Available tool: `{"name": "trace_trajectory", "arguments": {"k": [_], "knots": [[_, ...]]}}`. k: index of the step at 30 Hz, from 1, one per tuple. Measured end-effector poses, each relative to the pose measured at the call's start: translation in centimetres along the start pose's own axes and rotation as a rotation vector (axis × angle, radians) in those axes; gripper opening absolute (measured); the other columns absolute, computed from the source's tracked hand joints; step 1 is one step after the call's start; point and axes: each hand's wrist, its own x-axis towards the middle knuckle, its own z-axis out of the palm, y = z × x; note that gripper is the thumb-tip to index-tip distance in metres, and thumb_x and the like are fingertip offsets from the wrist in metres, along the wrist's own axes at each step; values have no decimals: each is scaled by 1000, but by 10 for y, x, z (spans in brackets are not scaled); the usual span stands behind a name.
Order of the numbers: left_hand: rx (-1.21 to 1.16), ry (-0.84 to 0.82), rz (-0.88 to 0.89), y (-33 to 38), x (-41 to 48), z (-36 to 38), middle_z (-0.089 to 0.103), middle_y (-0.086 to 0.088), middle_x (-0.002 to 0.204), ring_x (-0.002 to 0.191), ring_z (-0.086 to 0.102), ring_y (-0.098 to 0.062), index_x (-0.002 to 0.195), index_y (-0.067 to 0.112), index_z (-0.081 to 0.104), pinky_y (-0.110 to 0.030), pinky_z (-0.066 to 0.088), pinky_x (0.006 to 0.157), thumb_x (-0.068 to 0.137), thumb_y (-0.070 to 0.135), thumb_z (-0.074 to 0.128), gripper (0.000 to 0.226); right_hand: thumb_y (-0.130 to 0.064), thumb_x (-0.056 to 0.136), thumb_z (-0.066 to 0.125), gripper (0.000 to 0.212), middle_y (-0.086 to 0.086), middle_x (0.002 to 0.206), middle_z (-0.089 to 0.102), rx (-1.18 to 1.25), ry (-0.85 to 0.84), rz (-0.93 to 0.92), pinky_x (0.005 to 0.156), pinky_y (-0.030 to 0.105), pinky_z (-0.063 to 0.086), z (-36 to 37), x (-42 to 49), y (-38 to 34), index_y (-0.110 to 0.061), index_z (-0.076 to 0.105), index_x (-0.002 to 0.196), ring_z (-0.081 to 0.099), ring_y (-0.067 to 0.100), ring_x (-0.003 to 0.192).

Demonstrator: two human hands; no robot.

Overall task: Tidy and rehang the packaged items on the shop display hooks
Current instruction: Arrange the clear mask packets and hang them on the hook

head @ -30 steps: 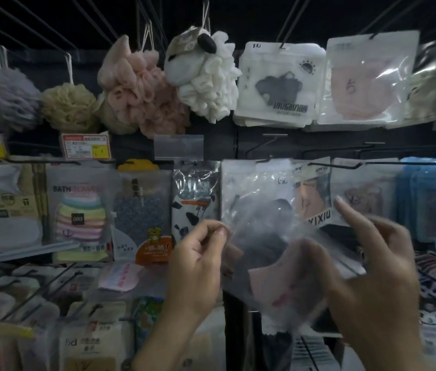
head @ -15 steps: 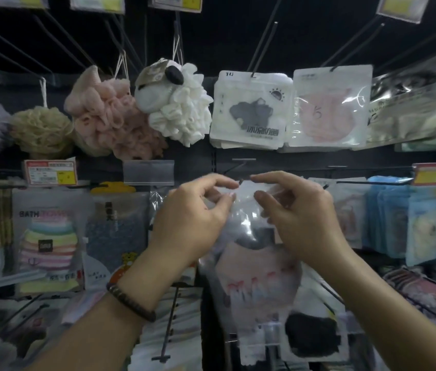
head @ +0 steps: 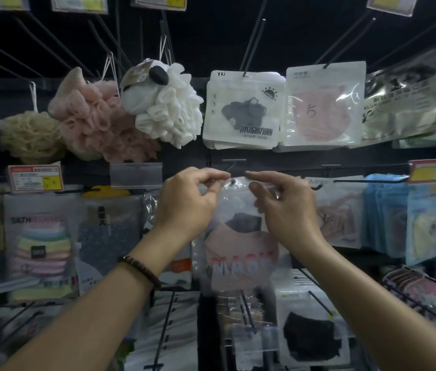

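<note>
A clear mask packet (head: 238, 236) is pinched at its top edge by the fingers (head: 206, 173) of the left hand (head: 187, 202) and right hand (head: 283, 207) — lifted higher than a second ago. Its top is now held at the tip of a display hook (head: 232, 181).

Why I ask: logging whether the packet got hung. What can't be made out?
Head view:
Whether the hook tip is through the mask packet: the left hand and right hand cover its top edge.
Its print: blurred.
Price tags: cut off by the top edge.
</note>
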Motion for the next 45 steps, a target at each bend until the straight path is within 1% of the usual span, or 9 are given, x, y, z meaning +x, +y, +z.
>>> {"name": "trace_trajectory", "arguments": {"k": [7,16,21,26,31,37,39,41,45], "knots": [[132,-5,27,-27,3,17,67,12,102,82,60,0,120,36,82,-22,56,83,99,28,78,24,-32,98,77,40,-6,114,62,-350,-106,-82,97,42,56,14,10,26,-42,70,136,63,14,98],[516,-357,-36,-55,-19,38,-5,-1,182,165,6,-33,170,47,7,-58,35,125,112,51,36,65,-42,105,57,72,17,170,12,-927,-315,-44,122,62,31,41,7,47,-45,20,166,17,42,155],[478,-401,-27,-59,-31,18,-3,3,182,167,6,-28,170,42,18,-54,26,131,110,55,41,65,-46,104,52,63,15,175,-12,-886,-313,20,128,64,5,40,-13,29,-37,29,162,-14,41,159],[419,-395,-15,-85,-66,-42,58,10,143,133,53,-15,138,37,63,-43,49,113,100,47,65,39,-35,96,71,31,3,150,48,-576,-133,-159,120,56,31,28,-64,6,-29,70,127,27,27,148],[497,-628,-139,-124,-98,-106,68,22,107,96,64,0,107,44,75,-36,59,90,100,46,67,11,-23,93,76,3,-13,94,70,-304,-183,-278,78,28,53,54,-125,-3,-24,78,90,64,11,92],[540,-831,-295,-190,-128,-167,65,15,131,123,59,-10,108,51,70,-32,49,101,101,25,62,27,-30,97,72,7,-21,94,73,-219,-526,-9,71,12,46,120,-161,4,-31,79,97,65,-7,90],[513,-832,-343,-201,-134,-180,60,20,131,125,57,-8,105,58,63,-31,48,102,99,46,68,14,-34,98,70,13,-22,100,75,-190,-591,80,74,7,47,133,-171,10,-33,81,105,64,-12,97],[483,-820,-340,-215,-137,-185,61,21,136,126,58,-5,111,60,62,-33,51,105,79,88,64,43,-34,100,69,15,-22,103,75,-169,-620,132,75,4,47,141,-177,14,-33,80,109,62,-16,100],[519,-986,-332,-231,-133,-187,60,16,152,139,57,-11,140,47,63,-33,49,113,80,82,70,69,-32,100,70,13,-22,101,73,-154,-617,225,78,19,58,155,-184,14,-33,80,107,66,-7,94]]}}
